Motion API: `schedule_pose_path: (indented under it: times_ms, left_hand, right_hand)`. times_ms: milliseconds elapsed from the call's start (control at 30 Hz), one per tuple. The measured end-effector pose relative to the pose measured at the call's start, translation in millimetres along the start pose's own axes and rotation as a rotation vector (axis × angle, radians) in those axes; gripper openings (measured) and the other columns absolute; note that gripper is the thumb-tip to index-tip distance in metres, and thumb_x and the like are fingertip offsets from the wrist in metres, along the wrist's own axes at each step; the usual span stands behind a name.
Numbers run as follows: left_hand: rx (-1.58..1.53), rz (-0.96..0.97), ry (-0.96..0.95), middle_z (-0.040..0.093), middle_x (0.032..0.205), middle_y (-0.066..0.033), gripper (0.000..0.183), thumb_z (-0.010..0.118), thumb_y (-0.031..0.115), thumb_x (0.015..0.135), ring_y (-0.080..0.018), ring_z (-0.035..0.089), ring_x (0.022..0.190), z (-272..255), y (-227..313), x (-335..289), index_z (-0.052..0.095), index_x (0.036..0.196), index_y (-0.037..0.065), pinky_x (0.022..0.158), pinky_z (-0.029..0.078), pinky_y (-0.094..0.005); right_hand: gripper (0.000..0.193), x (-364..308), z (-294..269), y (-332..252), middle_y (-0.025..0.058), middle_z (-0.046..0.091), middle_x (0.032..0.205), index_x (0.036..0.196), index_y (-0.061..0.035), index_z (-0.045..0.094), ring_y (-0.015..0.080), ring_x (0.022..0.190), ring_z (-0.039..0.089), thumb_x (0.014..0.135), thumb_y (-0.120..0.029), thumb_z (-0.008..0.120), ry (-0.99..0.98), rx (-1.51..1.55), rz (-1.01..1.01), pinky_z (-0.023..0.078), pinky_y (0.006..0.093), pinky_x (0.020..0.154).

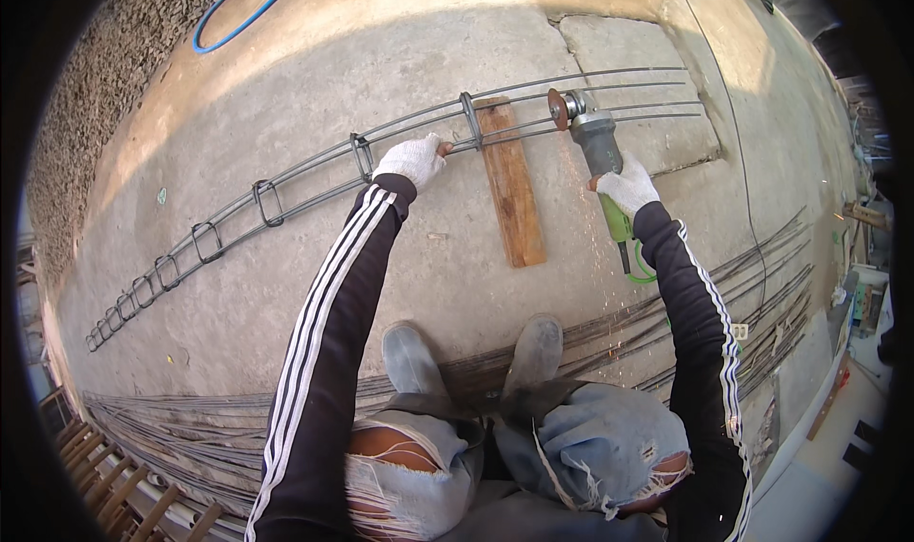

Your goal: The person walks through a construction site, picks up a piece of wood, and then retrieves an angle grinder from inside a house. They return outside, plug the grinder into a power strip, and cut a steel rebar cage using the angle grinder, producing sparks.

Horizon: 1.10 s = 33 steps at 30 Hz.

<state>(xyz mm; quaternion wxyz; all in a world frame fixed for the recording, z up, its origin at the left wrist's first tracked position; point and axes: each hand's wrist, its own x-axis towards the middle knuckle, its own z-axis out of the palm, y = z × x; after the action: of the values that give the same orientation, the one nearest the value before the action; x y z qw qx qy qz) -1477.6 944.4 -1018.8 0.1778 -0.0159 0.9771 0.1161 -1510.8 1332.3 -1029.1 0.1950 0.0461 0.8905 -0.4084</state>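
Observation:
My right hand (628, 188), in a white fingerless glove, grips a green and grey angle grinder (600, 144). Its reddish-brown disc (559, 110) meets a steel bar of a long rebar cage (314, 164), and orange sparks (595, 220) stream down toward me. My left hand (412, 161), gloved the same way, is closed around the near bars of the cage, between two square stirrups. A stirrup (470, 120) sits just right of that hand. Under the cage a wooden plank (514, 199) lies on the concrete. Bare bar ends stretch right beyond the disc.
Many loose steel rods (181, 428) lie along the ground at and behind my shoes (411, 351). A green cord (642, 273) trails from the grinder, and a dark cable (738, 128) crosses the floor at right. A blue hose (233, 37) and gravel (114, 66) are far left.

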Motion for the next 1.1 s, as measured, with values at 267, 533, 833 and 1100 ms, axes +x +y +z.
schedule_pose_path:
  times_ms: [267, 533, 833, 1100]
  left_hand:
    - [0.000, 0.003, -0.009, 0.071, 0.105, -0.0256, 0.044, 0.047, 0.044, 0.106, -0.0427, 0.068, 0.104, -1.3, 0.5, -1.2, 0.065, 0.115, 0.005, 0.089, 0.052, -0.0517]
    - [-0.003, -0.014, -0.012, 0.072, 0.105, -0.0248, 0.045, 0.046, 0.045, 0.107, -0.0427, 0.068, 0.104, -2.0, 0.8, -0.6, 0.065, 0.115, 0.005, 0.089, 0.052, -0.0518]
    - [-0.005, -0.019, -0.009, 0.072, 0.105, -0.0255, 0.047, 0.045, 0.047, 0.107, -0.0432, 0.068, 0.104, -2.4, 1.2, -1.7, 0.065, 0.116, 0.005, 0.088, 0.052, -0.0522]
    - [-0.027, -0.016, -0.010, 0.072, 0.106, -0.0255, 0.045, 0.046, 0.045, 0.106, -0.0434, 0.068, 0.105, -2.8, 1.3, -1.9, 0.065, 0.117, 0.006, 0.089, 0.052, -0.0523]
  right_hand:
    - [0.059, 4.2, -0.3, -3.5, 0.0198, 0.069, 0.098, 0.110, 0.0017, 0.062, 0.0313, 0.090, 0.068, 0.064, -0.028, 0.082, -0.014, -0.011, -0.002, 0.054, 0.0384, 0.084]
    - [0.058, 3.7, -3.8, -5.6, 0.0204, 0.069, 0.099, 0.110, 0.0009, 0.062, 0.0329, 0.093, 0.068, 0.065, -0.029, 0.083, -0.008, -0.027, -0.004, 0.053, 0.0396, 0.086]
    - [0.060, -7.5, -2.7, 0.9, 0.0159, 0.069, 0.099, 0.118, 0.0017, 0.061, 0.0270, 0.090, 0.066, 0.066, -0.018, 0.082, -0.014, -0.023, 0.019, 0.053, 0.0371, 0.084]
    - [0.059, -2.1, -1.5, -6.1, 0.0206, 0.069, 0.100, 0.112, 0.0002, 0.063, 0.0337, 0.095, 0.068, 0.065, -0.029, 0.083, -0.002, -0.034, 0.001, 0.053, 0.0393, 0.087]
